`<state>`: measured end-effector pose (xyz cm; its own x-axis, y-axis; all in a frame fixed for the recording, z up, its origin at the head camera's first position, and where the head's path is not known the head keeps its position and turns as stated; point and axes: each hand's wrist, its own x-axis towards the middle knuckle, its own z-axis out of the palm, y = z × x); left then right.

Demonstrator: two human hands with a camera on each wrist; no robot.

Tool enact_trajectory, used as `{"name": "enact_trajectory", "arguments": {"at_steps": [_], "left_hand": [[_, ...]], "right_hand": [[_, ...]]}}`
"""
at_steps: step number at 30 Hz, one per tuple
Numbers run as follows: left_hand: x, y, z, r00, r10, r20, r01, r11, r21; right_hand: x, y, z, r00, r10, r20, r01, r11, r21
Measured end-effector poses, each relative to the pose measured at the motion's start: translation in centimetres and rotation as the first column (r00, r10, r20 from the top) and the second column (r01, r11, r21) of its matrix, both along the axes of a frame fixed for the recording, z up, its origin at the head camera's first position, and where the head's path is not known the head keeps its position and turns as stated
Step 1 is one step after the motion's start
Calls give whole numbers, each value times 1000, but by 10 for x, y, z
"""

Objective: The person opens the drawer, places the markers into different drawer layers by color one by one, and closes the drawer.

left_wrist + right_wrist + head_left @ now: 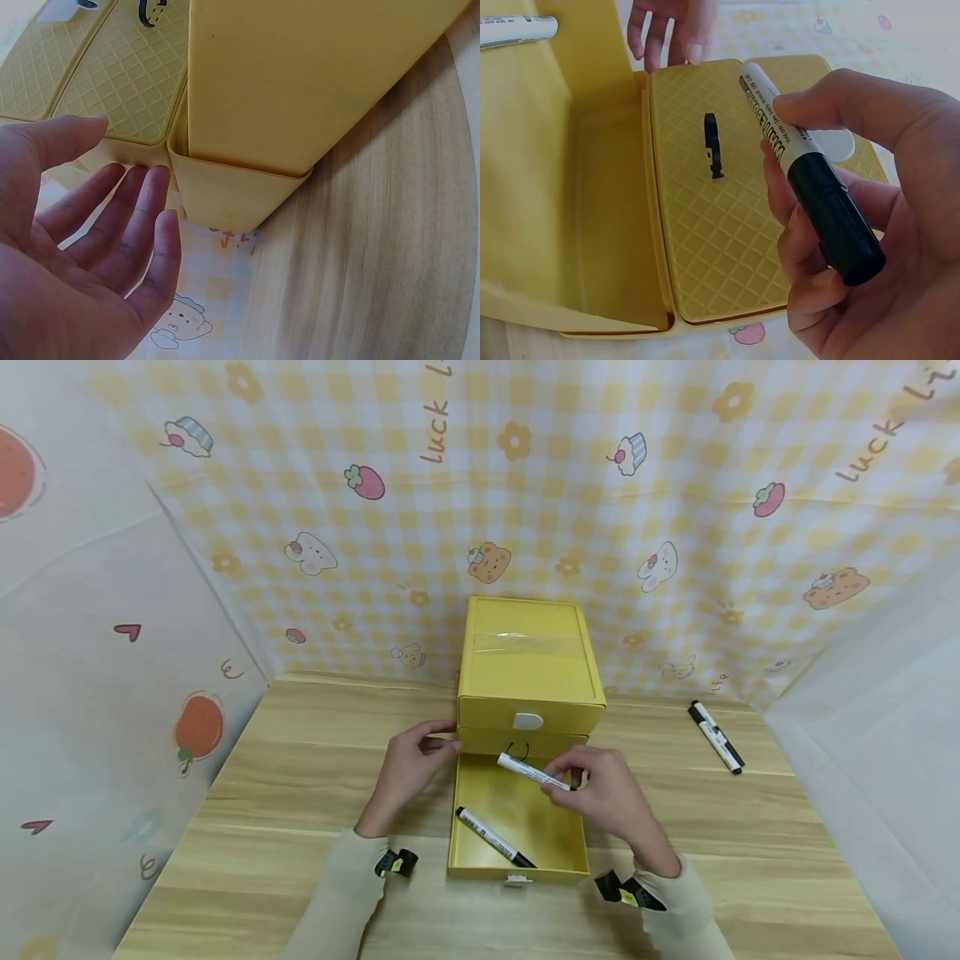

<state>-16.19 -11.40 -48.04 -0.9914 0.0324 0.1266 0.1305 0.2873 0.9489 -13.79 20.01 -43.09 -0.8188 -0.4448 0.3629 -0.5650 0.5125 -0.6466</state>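
A yellow drawer box (pixel 532 664) stands at the back of the table with its bottom drawer (pixel 517 874) pulled out. My right hand (pixel 603 789) pinches a whiteboard marker (pixel 780 135) with a white barrel and black cap between thumb and fingers, above the drawer. A second marker (pixel 495 837) lies slanted inside the drawer, near its front wall. My left hand (pixel 412 767) is at the box's left side, thumb by the edge of the drawer front (pixel 124 82) and fingertips along the side wall, fingers loosely bent around nothing.
Two more black-and-white markers (pixel 716 737) lie side by side on the wooden table (pixel 300 777) at the right. A yellow checked cloth (pixel 420 527) hangs behind the box. A strip of clear tape (pixel 525 643) crosses its top, and a black loop (pixel 713 146) sits on the middle drawer front.
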Motion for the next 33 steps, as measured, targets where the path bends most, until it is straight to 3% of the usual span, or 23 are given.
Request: {"name": "enact_trajectory", "arguments": {"at_steps": [13,24,33], "left_hand": [[0,0,-2,1000,-10,-25,10,1000,3],[-1,0,-2,1000,-8,-12,9,1000,10],[0,0,0,1000,1,6,-1,1000,1]], "right_hand": [[0,-4,-3,982,-42,187,29,997,67],[-1,-7,-5,969,-22,246,0,996,88],[-4,-9,-10,945,6,326,-27,998,59]]}}
